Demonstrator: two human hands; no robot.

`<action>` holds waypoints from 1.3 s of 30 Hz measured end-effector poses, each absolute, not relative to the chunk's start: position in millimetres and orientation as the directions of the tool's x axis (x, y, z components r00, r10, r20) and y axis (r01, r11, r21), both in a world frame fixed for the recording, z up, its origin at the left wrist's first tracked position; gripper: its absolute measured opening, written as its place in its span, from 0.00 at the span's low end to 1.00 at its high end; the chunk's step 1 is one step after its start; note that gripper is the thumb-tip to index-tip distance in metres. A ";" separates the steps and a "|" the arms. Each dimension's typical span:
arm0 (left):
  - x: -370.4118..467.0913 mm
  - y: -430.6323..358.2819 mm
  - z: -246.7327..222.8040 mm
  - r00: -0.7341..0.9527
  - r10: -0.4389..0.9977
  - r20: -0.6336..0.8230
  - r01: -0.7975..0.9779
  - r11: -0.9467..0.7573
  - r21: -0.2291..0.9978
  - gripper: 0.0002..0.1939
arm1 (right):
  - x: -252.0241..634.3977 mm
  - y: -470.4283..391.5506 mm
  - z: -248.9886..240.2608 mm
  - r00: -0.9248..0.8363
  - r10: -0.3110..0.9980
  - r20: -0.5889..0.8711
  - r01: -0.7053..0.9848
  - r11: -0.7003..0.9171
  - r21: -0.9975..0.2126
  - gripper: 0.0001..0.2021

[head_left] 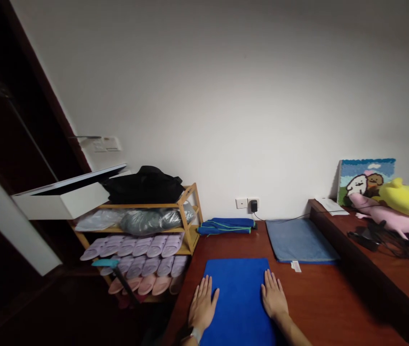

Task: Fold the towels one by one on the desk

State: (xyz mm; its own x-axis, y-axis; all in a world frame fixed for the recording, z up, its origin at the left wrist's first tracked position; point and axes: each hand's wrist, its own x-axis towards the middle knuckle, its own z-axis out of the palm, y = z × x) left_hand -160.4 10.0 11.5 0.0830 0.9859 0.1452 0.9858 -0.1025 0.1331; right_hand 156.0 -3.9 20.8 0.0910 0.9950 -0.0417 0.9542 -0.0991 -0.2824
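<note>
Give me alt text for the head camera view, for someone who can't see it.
Two hands, left and right, press flat on the side edges of a bright blue cloth on a reddish-brown table. A grey-blue cloth lies beyond to the right; a slipper rack stands left.

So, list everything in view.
Bright cloth: one, blue, table
Folded cloth: one, blue, by wall
Tagged cloth: one, greyish-blue, right
Table: one, reddish brown, centre
Sockets: two, white, wall
Adapter: one, black, socket
Switches: two, white, left
Rack: one, light wood, left
Bag: one, black, rack top
Box: one, white, beside bag
Wrapped bundles: several, greyish, below bag
Slippers: many, lavender, pink, lower shelves
Picture: one, multicoloured, right
Toys: several, pink, yellow, right
Paper: one, white, right
Cables: several, black, right
Wristband: one, pale, left wrist
Left hand, right hand: one each, on bright cloth
</note>
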 end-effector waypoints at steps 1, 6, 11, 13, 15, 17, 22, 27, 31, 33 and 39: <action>-158.4 9.5 12.2 0.082 0.986 0.143 0.985 -0.103 0.140 0.37 | 155.6 -5.2 23.2 0.099 0.994 -0.054 0.954 -0.110 -0.278 0.34; -154.7 9.0 13.4 0.086 0.989 0.124 0.982 -0.105 0.158 0.39 | 153.0 -24.9 22.3 0.124 0.990 -0.064 0.947 -0.137 -0.290 0.35; -160.5 12.5 15.9 0.094 0.988 0.121 0.985 -0.110 0.133 0.38 | 152.8 -44.5 16.3 0.084 0.995 -0.047 0.946 -0.095 -0.310 0.35; -152.1 15.4 22.9 0.098 0.984 0.149 0.985 -0.117 0.126 0.37 | 152.6 -45.9 18.3 0.086 0.995 -0.047 0.943 -0.097 -0.318 0.34; -129.0 16.5 31.8 0.119 0.973 0.198 0.979 -0.148 0.142 0.35 | 152.4 -45.2 21.2 0.080 0.996 -0.044 0.941 -0.090 -0.326 0.34; -91.4 13.2 38.3 0.208 0.951 0.228 0.951 -0.251 0.179 0.33 | 152.8 -44.3 23.1 0.074 0.997 -0.037 0.940 -0.082 -0.331 0.34; 1.9 -11.6 30.4 0.521 0.840 0.151 0.806 -0.543 0.238 0.33 | 155.7 -44.7 21.1 0.042 0.998 -0.036 0.942 -0.051 -0.331 0.33; -24.5 -20.6 17.3 0.473 0.879 0.066 0.853 -0.475 0.218 0.34 | 155.9 -44.4 16.9 0.052 0.998 -0.023 0.945 -0.056 -0.322 0.34; -116.2 -13.9 13.7 0.259 0.964 0.066 0.954 -0.266 0.137 0.35 | 154.7 -44.0 14.3 0.075 0.997 -0.019 0.945 -0.077 -0.317 0.34; -156.8 -12.2 9.6 0.157 0.983 0.098 0.980 -0.168 0.110 0.35 | 154.3 -43.4 13.9 0.079 0.997 -0.015 0.947 -0.080 -0.312 0.34; -188.5 -14.4 -0.8 0.106 0.980 0.171 0.986 -0.126 0.110 0.38 | 153.0 -45.8 14.7 0.084 0.996 -0.023 0.954 -0.087 -0.287 0.34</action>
